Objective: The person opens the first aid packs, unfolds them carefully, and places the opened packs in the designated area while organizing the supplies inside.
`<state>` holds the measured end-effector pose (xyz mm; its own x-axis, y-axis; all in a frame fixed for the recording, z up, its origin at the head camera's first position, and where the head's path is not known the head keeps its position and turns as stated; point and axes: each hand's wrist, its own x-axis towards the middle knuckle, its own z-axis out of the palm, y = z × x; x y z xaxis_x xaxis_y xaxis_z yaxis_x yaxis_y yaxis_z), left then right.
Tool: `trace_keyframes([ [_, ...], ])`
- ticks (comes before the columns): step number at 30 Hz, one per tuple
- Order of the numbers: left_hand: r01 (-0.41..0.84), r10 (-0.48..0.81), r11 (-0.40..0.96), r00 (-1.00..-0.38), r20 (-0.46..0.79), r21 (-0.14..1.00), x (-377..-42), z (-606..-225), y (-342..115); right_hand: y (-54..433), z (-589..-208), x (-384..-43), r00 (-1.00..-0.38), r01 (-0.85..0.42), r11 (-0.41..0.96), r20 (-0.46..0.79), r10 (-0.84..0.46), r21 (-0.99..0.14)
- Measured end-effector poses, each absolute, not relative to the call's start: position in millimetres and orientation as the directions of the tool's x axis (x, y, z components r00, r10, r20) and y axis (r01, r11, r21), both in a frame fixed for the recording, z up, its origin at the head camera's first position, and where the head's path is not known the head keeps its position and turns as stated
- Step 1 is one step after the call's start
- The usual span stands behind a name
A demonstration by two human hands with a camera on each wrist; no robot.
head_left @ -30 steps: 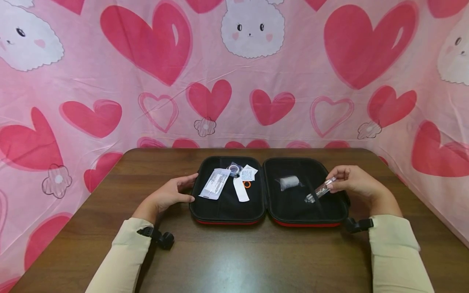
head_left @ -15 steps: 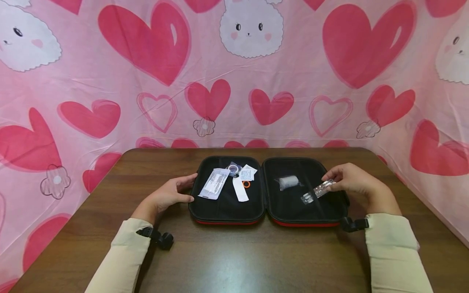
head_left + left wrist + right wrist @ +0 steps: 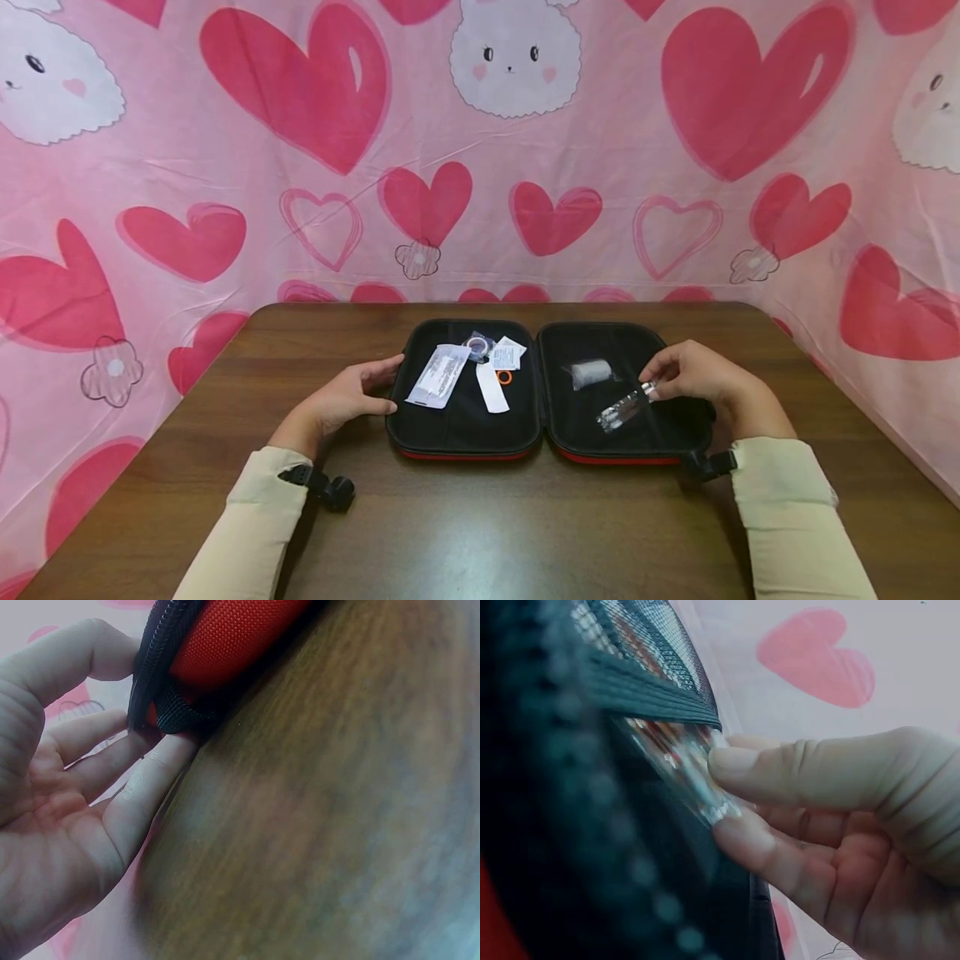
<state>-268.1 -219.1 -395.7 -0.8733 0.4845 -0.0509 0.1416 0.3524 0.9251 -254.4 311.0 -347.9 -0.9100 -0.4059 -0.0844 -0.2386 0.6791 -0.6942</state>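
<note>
An open black zip case [image 3: 467,433] with a red outside lies flat on the table, its two halves side by side. My left hand [image 3: 343,397] holds the left edge; in the left wrist view its fingers lie against the zipped rim and a small black strap [image 3: 172,712]. Over the right half, my right hand [image 3: 693,375] pinches one end of a clear plastic packet [image 3: 621,412] with shiny contents between thumb and fingers. In the right wrist view the packet runs under the elastic edge [image 3: 656,694] of a mesh pocket [image 3: 679,645]. What is inside it is blurred.
A white roll [image 3: 592,372] in clear wrap lies in the right half. In the left half are a long white packet [image 3: 440,377], a wrapped tape roll [image 3: 478,347], small white packets [image 3: 507,354], a white strip [image 3: 492,388] and an orange ring [image 3: 505,377]. The wooden table [image 3: 465,525] extends around.
My right hand has moved left over the right half, and the packet has slid left and toward the near side with it. The left hand has stayed at the case's edge.
</note>
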Motion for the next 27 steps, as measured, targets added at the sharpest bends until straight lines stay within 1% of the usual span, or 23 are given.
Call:
trace_keyframes([
  [6,0.15,0.49,0.35,-0.87,-0.044,0.925,-270,-397,-219,310,-351,-256,-0.893,-0.242,0.644,-0.093,-0.44,-0.726],
  [13,0.146,0.492,0.347,-0.869,-0.047,0.927,-270,-398,-220,308,-358,-259,-0.855,-0.224,0.517,-0.088,-0.511,-0.826],
  [18,0.149,0.495,0.347,-0.868,-0.046,0.926,-270,-398,-220,305,-360,-258,-0.824,-0.199,0.461,-0.108,-0.557,-0.865],
  [23,0.151,0.494,0.351,-0.869,-0.045,0.924,-270,-397,-220,303,-361,-258,-0.803,-0.176,0.46,-0.143,-0.578,-0.87],
  [27,0.146,0.492,0.345,-0.869,-0.046,0.927,-270,-397,-220,304,-358,-258,-0.825,-0.178,0.479,-0.134,-0.549,-0.86],
])
